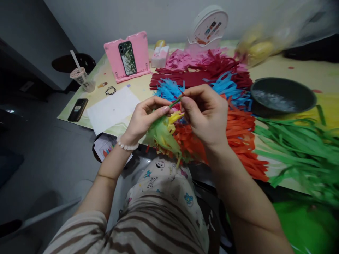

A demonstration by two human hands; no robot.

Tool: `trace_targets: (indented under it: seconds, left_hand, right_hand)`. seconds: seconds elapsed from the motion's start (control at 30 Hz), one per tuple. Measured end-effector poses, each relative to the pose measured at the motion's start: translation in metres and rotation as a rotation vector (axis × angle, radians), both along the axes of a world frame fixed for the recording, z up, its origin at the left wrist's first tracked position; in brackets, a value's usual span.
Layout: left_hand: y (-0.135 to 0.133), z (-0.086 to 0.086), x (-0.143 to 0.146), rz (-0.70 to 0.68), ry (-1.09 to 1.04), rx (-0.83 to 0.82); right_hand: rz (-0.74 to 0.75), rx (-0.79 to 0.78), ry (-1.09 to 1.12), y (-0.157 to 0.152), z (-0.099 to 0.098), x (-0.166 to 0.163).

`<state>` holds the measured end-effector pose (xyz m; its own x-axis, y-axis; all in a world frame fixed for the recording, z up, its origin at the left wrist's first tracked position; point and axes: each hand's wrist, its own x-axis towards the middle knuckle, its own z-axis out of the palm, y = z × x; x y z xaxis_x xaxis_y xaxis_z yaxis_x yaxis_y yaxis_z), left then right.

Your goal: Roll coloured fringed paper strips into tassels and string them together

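A tassel of thin cut strips (164, 137), light green with yellow and some red, hangs over the table's front edge above my lap. My left hand (144, 114), with a white bead bracelet at the wrist, pinches it near its top between thumb and fingers. From that pinch a narrow green twisted end (175, 102) runs up to the right. Thumb and forefinger of my right hand (208, 114) close on this end, where a small dark red tip sticks out. Just behind the hands lie blue fringed strips (169, 88), and orange fringed strips (241, 141) lie under and beside the right hand.
Dark red fringe (196, 78), pink fringe (185, 59) and green strips (296, 151) cover the table. A dark bowl (283, 95) stands right. At left are a pink stand (111, 58) with a phone, a white sheet (113, 109), another phone (78, 109) and a drink cup (83, 79).
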<state>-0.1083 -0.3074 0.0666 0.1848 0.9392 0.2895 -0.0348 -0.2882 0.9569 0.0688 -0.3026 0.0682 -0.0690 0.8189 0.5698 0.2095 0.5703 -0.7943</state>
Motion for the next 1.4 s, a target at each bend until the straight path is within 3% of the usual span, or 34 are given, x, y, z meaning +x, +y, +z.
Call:
trace_targets:
  seconds: [0.2,0.33,0.6,1.03,1.13,1.3,1.4]
  left_hand:
    - [0.011,-0.008,-0.004,0.124,-0.069,0.111]
    - [0.011,-0.01,-0.004,0.153,0.02,0.226]
    - [0.01,-0.01,0.002,0.179,0.119,0.352]
    - [0.01,-0.009,0.002,0.264,0.256,0.396]
    - [0.008,-0.009,0.003,0.269,0.343,0.459]
    - [0.008,-0.007,0.003,0.277,0.503,0.574]
    - [0.013,-0.002,0.001,0.267,0.546,0.607]
  right_hand:
    - [-0.164,0.029,-0.044,-0.012,-0.001,0.001]
    - [-0.159,0.031,-0.195,-0.02,0.002,0.002]
    - [-0.176,-0.016,-0.207,-0.022,0.008,0.004]
    - [-0.154,-0.071,-0.208,-0.02,0.01,0.008]
    - [-0.089,-0.137,-0.149,-0.013,0.003,0.009]
    - [0.237,-0.374,0.143,0.007,-0.01,0.013]
    - [0.345,-0.464,0.2,0.012,-0.005,0.017]
